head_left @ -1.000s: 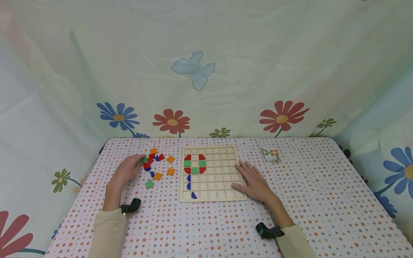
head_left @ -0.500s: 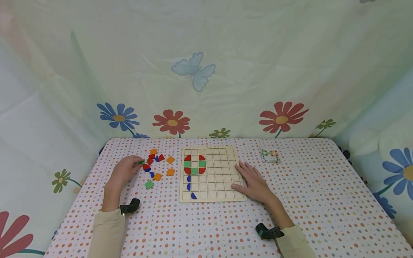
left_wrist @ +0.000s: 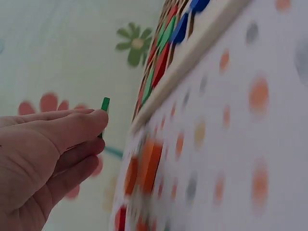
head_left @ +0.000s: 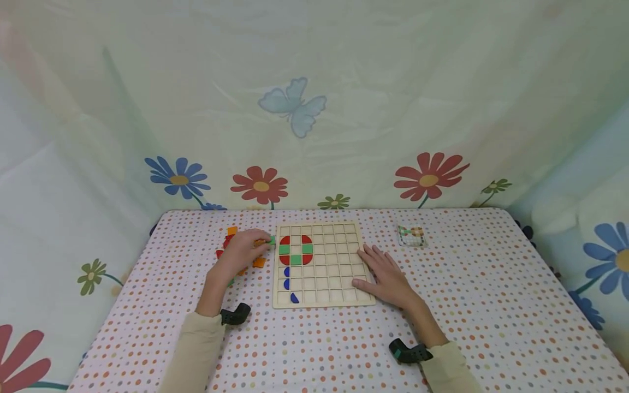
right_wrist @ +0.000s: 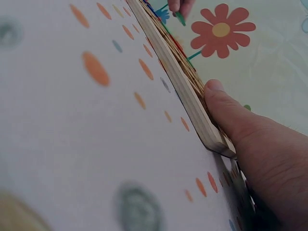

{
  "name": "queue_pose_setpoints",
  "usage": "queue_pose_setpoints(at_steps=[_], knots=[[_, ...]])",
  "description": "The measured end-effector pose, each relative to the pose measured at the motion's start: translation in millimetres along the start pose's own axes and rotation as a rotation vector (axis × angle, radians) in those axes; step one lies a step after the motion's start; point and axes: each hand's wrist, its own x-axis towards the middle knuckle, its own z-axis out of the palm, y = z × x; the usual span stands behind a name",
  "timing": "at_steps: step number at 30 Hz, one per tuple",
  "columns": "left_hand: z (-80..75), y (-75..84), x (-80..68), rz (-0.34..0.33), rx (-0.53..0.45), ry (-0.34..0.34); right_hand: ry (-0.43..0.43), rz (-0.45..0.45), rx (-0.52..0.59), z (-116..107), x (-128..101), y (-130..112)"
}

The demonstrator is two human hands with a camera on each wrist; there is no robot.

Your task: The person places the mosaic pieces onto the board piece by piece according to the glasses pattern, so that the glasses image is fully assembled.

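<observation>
Near the middle of the head view, a wooden grid board (head_left: 321, 264) lies flat on the dotted surface (head_left: 491, 305), and the left hand (head_left: 243, 250) hovers at the board's upper-left corner, its fingers pinching a small green tile (head_left: 272, 239) just beside the edge. By the look of it the filling-in is at an early stage: the board's upper-left holds four red quarter pieces around three green squares, and three blue pieces sit down its left column, while most cells are bare. Loose tiles (head_left: 230, 234) remain left of the board, partly hidden under the hand; two orange ones and a few red show, and an exact count is not possible. The right hand (head_left: 388, 275) lies flat with fingers spread on the board's right edge, grasping nothing. One small pattern card (head_left: 411, 236) rests toward the upper right of the surface. From the left wrist view, at the left of the frame, the fingers (left_wrist: 72, 127) clamp the green tile (left_wrist: 104, 107) on edge, held in the air just short of the board's rim (left_wrist: 192, 62). Low in the right wrist view, the thumb (right_wrist: 226, 108) presses on the board's near corner (right_wrist: 192, 103), and at the top edge the other hand's fingertips with the green tile (right_wrist: 180, 18) appear small.
</observation>
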Motion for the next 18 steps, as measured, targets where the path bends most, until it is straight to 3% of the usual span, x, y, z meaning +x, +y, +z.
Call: queue_pose_setpoints(at_steps=[3, 8, 18], knots=[[15.9, 17.5, 16.6, 0.046, 0.005, -0.038, 0.001, -0.002, -0.004, -0.9, 0.6, -0.1], [27.7, 34.3, 32.6, 0.121, -0.001, -0.047, 0.002, -0.001, 0.002, -1.0, 2.0, -1.3], [41.9, 27.8, 37.3, 0.104, 0.046, -0.071, -0.004, -0.001, -0.003, -0.9, -0.3, 0.7]])
